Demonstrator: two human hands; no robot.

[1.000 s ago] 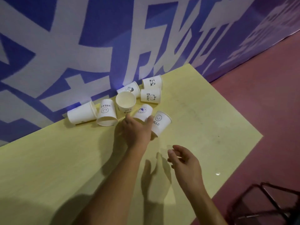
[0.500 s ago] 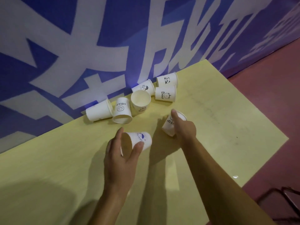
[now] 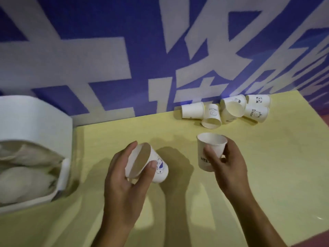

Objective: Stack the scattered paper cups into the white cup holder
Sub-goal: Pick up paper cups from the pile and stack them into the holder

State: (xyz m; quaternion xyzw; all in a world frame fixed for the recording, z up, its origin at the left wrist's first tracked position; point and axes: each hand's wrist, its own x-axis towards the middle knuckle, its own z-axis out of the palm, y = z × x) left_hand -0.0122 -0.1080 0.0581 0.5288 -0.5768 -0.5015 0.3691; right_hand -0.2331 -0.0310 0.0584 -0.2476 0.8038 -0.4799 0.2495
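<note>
Paper cups, white and thin-walled, are sitting in three places on the pale yellow-green table (image 3: 267, 166). Going left to right, the blurred white cup holder (image 3: 35, 125) is standing at nine o'clock, a rounded white casing whose contents are too blurred to make out. At six o'clock the left hand (image 3: 124, 184) is closing around a white paper cup with a blue printed mark (image 3: 156, 166); thumb and fingers are wrapping its rim end, and the cup is lying on its side in the grip, its long axis running from lower right to upper left, mouth facing the holder and base pointing toward four o'clock. The blue print is not readable. Just right of centre the right hand (image 3: 229, 164) is gripping a second white paper cup lettered HELLO (image 3: 210, 154) between thumb and curled fingers, holding it upright, mouth up, clear of the table; only "HEL" is showing beside the thumb. Toward one o'clock, five more cups (image 3: 226, 109) are lying in a touching cluster against the blue wall banner with large white characters (image 3: 160, 50). One on its side is pointing its base left, the next is reading "HELLO" with a smiley, another is tilting its open mouth toward the camera, one is bearing a panda face, and the rightmost lower one is reading "Bear".
</note>
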